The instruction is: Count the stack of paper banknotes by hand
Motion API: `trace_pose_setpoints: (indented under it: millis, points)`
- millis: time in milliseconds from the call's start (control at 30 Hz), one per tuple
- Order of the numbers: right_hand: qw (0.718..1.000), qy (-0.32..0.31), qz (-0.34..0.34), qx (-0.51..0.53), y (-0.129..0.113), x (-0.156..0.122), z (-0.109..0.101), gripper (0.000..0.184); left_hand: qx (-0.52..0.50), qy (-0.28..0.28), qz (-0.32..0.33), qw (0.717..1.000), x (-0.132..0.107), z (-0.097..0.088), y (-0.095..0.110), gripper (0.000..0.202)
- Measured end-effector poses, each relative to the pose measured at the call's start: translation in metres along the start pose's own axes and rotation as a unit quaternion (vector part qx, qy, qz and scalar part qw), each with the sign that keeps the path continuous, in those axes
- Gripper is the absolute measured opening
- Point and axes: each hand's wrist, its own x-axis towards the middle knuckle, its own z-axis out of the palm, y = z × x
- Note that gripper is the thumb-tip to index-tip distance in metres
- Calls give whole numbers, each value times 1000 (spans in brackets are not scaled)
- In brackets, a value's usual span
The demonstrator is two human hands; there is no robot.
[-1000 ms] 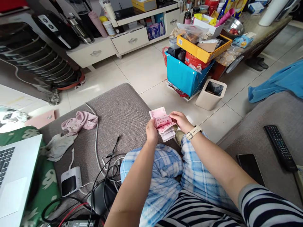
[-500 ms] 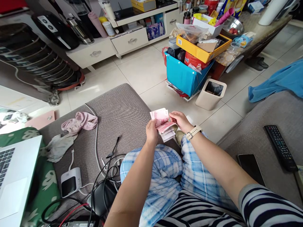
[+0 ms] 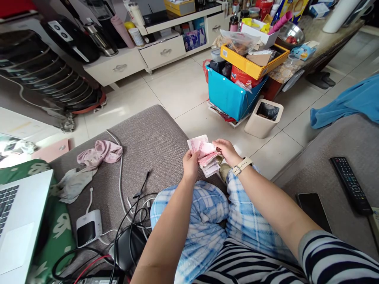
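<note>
A small stack of pinkish-red banknotes (image 3: 209, 157) is held above my knees, bent into two parts, with paler notes at its lower end. My left hand (image 3: 190, 165) grips the stack from the left side, thumb on top. My right hand (image 3: 225, 150), with a beige watch (image 3: 242, 165) on the wrist, pinches the right end of one banknote (image 3: 207, 148) that slants across the upper part of the stack. The fingers under the notes are mostly hidden.
The grey sofa seat (image 3: 142, 142) holds a pink cloth (image 3: 100, 153), tangled cables (image 3: 139, 205), a white device (image 3: 89, 228) and a laptop (image 3: 23, 221). On my right lie a phone (image 3: 314, 211) and a remote control (image 3: 351, 185). A bin (image 3: 263, 122) and a blue box (image 3: 231, 94) stand ahead.
One banknote now slants between both hands, its right end in my right fingers; half a second ago my right hand was at the stack's edge without it visibly drawn across.
</note>
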Motion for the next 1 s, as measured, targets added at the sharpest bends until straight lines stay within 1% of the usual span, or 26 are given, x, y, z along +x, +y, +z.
trace_pose_setpoints:
  millis: [200, 367, 467, 667, 867, 1000]
  points:
    - [1000, -16, -15, 5, 4, 3, 0, 23, -11, -3, -9, 1000, 2, -1, -1, 14]
    - [999, -28, -24, 13, 7, 3, -1, 23, -10, 22, 23, 999, 3, 0, 1, 17]
    - [999, -35, -17, 24, 6, 2, 0, 24, -10, 30, 23, 999, 3, 1, 1, 18]
    - [997, -52, 3, 52, 3, 1, 2, 26, -1, 23, 23, 999, 4, -1, 0, 20]
    - [998, -53, 7, 36, 1, -1, 2, 27, -25, 14, 8, 1000, 5, -2, -3, 21]
    - [997, -56, 12, 42, 0, -2, 3, 27, -24, 11, 16, 1000, 5, -3, -4, 20]
